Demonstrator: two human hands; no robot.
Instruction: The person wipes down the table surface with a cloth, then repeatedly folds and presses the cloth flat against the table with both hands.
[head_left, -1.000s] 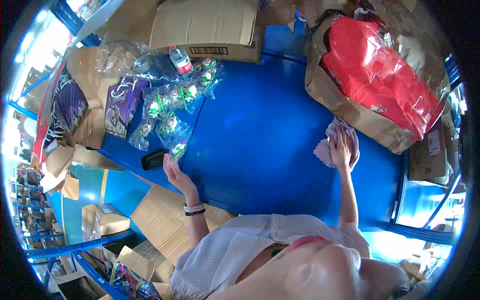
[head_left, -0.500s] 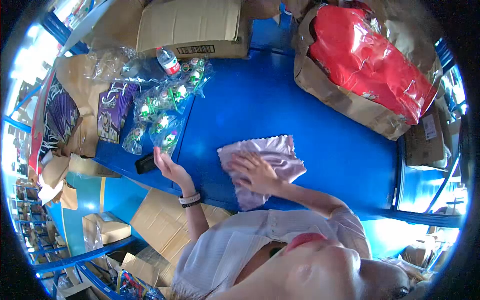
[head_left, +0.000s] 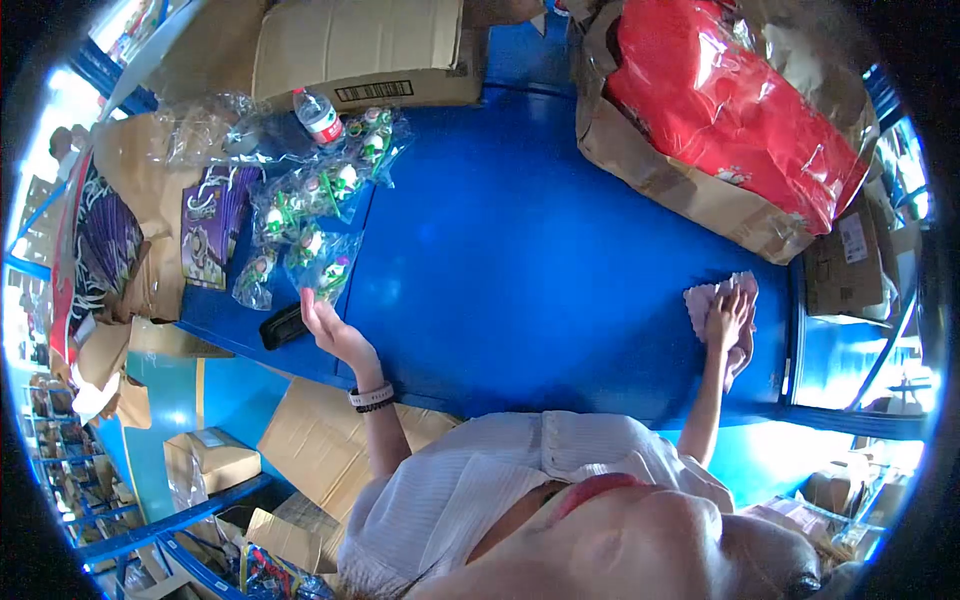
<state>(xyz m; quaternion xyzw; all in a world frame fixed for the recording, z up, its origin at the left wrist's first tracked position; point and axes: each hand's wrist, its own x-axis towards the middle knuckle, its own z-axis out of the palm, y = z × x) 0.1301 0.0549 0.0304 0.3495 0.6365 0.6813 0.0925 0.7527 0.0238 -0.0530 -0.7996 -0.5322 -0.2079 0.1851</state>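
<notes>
My right hand [head_left: 729,318] presses a pale pink cloth [head_left: 742,352] onto the blue table [head_left: 480,260] near its right edge, fingers spread over the bunched fabric. At the table's left front, my left hand [head_left: 340,338] is raised with its fingers apart and holds nothing; a band and a dark bracelet are on its wrist. Just beyond its fingertips lie clear plastic packets [head_left: 318,250] with small green and white items. A black object [head_left: 284,326] lies to the left of that hand.
A large carton with red plastic wrapping [head_left: 740,120] stands at the back right, another cardboard box [head_left: 360,50] at the back left. Beside the packets are a water bottle [head_left: 318,118] and purple bags [head_left: 212,228]. Cartons [head_left: 210,458] sit below the table's left front.
The cloth and my right hand swept left to the table's middle, then back to the far right, where the cloth is now bunched. My left hand has stayed near the packets.
</notes>
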